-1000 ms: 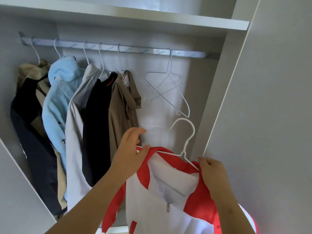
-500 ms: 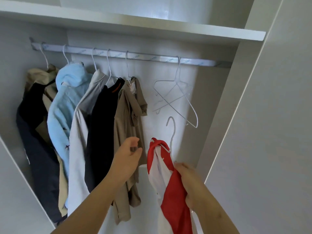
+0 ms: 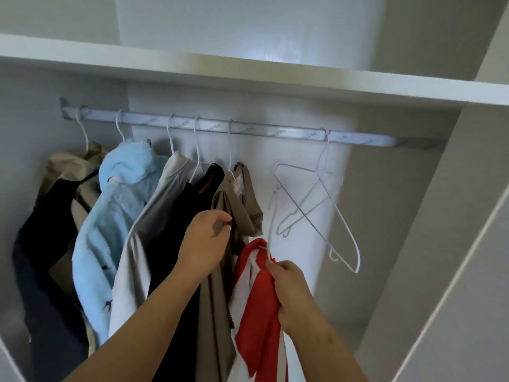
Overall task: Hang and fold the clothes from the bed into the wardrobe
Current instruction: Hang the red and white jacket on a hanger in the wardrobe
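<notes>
On the wardrobe rail we count five hung garments: a tan-and-dark jacket, a pale blue fleece, a grey top, a black top and a taupe shirt. Our left hand, fingers curled, sits before the black and taupe pieces; whether it grips cloth we cannot tell. One red-and-white garment on a white wire hanger is below the rail, bunched in our right hand. Two empty hangers hang from the rail farther right.
</notes>
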`<action>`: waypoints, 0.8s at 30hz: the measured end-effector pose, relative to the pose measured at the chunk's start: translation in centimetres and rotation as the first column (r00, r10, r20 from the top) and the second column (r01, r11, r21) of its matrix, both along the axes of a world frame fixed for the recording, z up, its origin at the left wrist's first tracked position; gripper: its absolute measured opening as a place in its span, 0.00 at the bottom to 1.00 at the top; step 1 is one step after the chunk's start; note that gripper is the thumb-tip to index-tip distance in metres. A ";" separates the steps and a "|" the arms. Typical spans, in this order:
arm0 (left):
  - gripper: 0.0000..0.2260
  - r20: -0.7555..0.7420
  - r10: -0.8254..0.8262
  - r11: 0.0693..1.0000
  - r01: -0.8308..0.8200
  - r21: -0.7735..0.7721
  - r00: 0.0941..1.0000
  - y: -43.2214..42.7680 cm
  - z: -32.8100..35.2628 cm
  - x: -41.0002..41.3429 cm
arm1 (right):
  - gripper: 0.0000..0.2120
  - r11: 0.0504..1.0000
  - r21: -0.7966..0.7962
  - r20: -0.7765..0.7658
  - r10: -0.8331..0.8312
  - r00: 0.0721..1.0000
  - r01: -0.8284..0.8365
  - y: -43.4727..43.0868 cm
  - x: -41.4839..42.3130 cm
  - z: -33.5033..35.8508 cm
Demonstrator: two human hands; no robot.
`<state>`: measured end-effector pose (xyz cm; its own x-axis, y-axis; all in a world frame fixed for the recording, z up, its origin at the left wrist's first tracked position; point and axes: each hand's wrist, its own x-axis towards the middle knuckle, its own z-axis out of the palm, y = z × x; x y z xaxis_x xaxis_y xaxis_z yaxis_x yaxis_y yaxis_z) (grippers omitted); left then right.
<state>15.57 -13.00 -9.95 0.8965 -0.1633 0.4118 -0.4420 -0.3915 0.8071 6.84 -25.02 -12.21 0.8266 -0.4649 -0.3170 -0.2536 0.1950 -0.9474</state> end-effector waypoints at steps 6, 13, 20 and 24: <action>0.10 0.067 -0.042 0.981 0.028 0.194 0.997 -1.6 1.6 8.0 | 0.08 0.991 0.031 0.068 -0.133 0.989 0.131 -1.0 7.4 2.5; 0.22 -0.014 -0.156 0.900 0.148 0.409 0.988 -3.6 1.8 13.8 | 0.05 0.976 -0.073 0.159 -0.194 0.968 0.207 -2.4 12.6 6.4; 0.20 -0.002 -0.256 0.943 0.250 0.220 0.967 -2.7 1.1 15.8 | 0.05 0.940 -0.255 0.283 -0.151 0.947 0.226 -3.6 16.8 9.7; 0.18 -0.049 -0.234 0.970 0.236 0.053 0.971 -3.2 0.7 15.8 | 0.09 0.952 -0.277 0.162 -0.085 0.983 0.128 -4.2 19.1 8.3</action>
<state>31.40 -16.19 -9.27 0.8466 -0.3940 0.3579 -0.4933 -0.3279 0.8057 25.96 -29.24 -3.88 0.7947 -0.6059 -0.0372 -0.1005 -0.0709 -0.9924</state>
